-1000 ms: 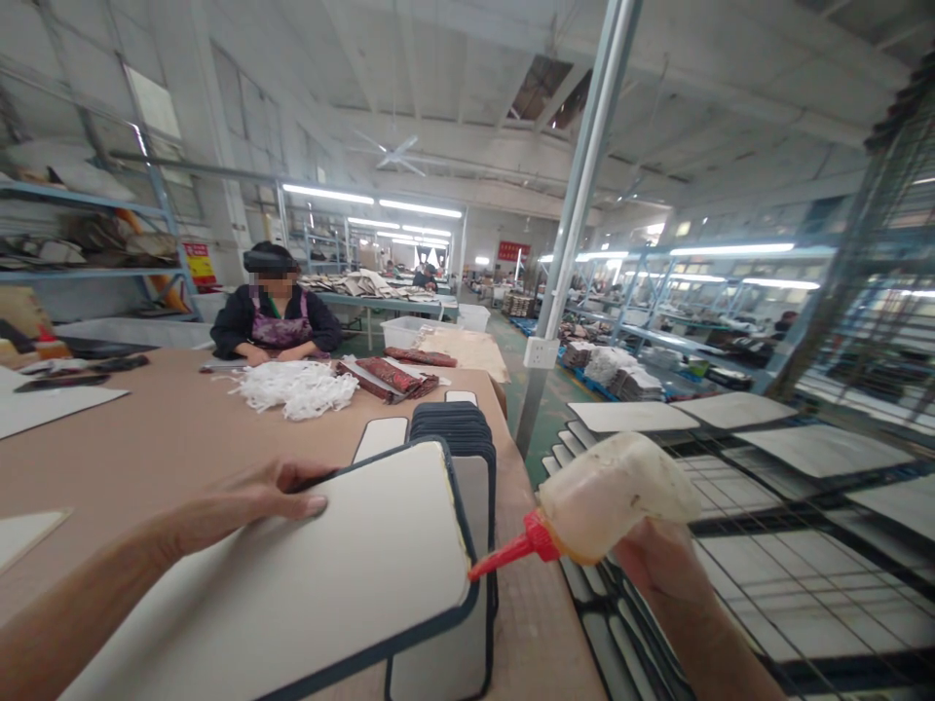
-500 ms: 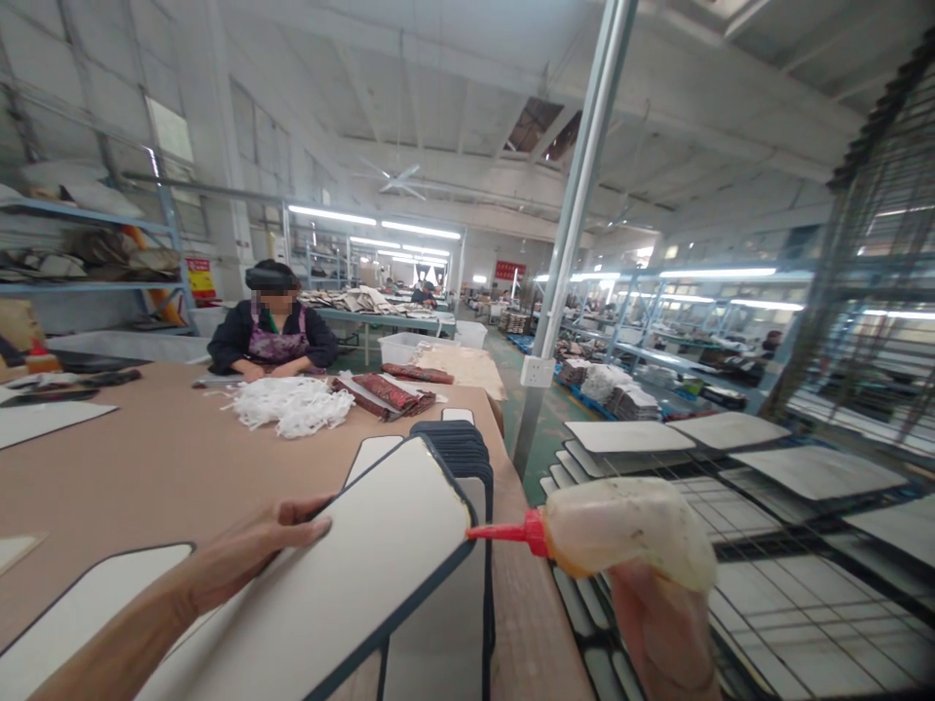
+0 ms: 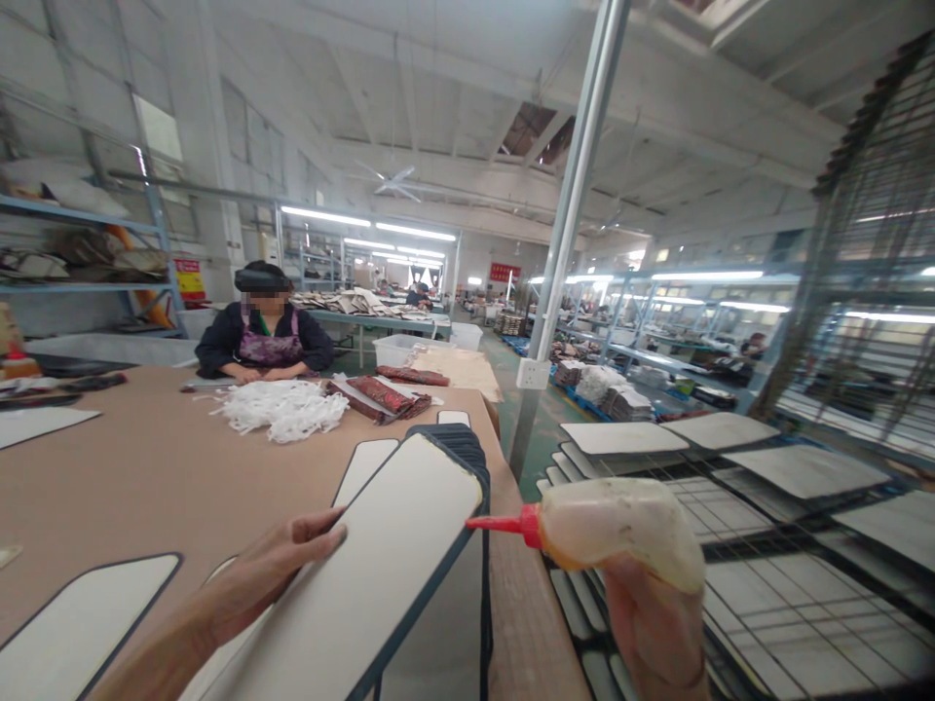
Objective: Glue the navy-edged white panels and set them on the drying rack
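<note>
A white panel with a dark edge is tilted up in front of me. My left hand grips its left edge, thumb on the white face. In my right hand is a translucent glue bottle lying sideways, its red nozzle pointing left. The nozzle tip is at the panel's right edge, below the rounded corner. A yellowish line of glue shows around that corner. Behind and under the panel stands a stack of dark-edged panels. Most of my right fingers are hidden behind the bottle.
White strips and red patterned material lie on the brown table. A co-worker sits at its far side. A wire rack with white panels stands right; a metal post rises beyond the table's right edge.
The panel has turned a little and shifted right under my left hand. The nozzle now sits further down the edge from the corner. My view has shifted slightly.
</note>
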Motion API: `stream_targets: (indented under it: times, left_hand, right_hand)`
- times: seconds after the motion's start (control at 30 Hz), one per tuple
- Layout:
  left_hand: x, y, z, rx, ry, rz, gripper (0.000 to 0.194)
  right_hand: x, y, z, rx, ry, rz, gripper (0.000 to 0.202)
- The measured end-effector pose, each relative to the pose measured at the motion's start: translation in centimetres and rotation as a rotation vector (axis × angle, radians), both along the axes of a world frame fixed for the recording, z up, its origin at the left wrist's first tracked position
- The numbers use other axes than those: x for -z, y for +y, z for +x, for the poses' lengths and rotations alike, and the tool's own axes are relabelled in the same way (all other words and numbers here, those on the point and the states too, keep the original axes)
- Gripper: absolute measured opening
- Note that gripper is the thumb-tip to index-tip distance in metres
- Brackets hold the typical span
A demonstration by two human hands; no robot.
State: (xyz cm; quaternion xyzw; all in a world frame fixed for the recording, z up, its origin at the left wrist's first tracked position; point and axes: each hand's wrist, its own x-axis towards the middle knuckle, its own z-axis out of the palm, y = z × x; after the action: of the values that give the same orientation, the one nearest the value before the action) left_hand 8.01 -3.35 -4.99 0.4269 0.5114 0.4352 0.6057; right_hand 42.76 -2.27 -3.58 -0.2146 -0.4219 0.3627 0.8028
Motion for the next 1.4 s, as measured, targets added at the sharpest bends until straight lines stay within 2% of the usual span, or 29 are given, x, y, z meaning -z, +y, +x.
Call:
stream_targets:
  times: [0.17,0.4,0.57,1.0,1.27,1.4]
  left_hand:
    - [0.0,0.0,0.5,0.008,-0.010,0.000,0.058]
    - [-0.1,0.2,1.3,-0.013,-0.031,-0.003,0.058]
    - [0.3,0.8,1.7,0.014,-0.067,0.006,0.052]
    - [0.2,1.8,2.6,-0.017,-0.107,-0.001,0.050]
    - [-1.3,1.1,5.0,-0.064,-0.119,0.013,0.060]
    - [-2.0,0.3,6.2,-0.102,-0.107,-0.007,0.062]
  right_hand:
    - [-0.9,0.3,-0.2,0.046,0.003,0.038,0.046]
    - [-0.1,0.3,-0.4,0.007,-0.032,-0.019,0.050]
    - [-0.3,0.0,-1.0,-0.017,-0.032,-0.003,0.046]
    - [0.7,-1.2,-1.3,-0.007,-0.108,-0.039,0.043]
    - [1.0,-3.3,-0.2,-0.047,-0.102,-0.061,0.044]
    - [1.0,-4.8,0.4,-0.022,-0.094,-0.105,0.048]
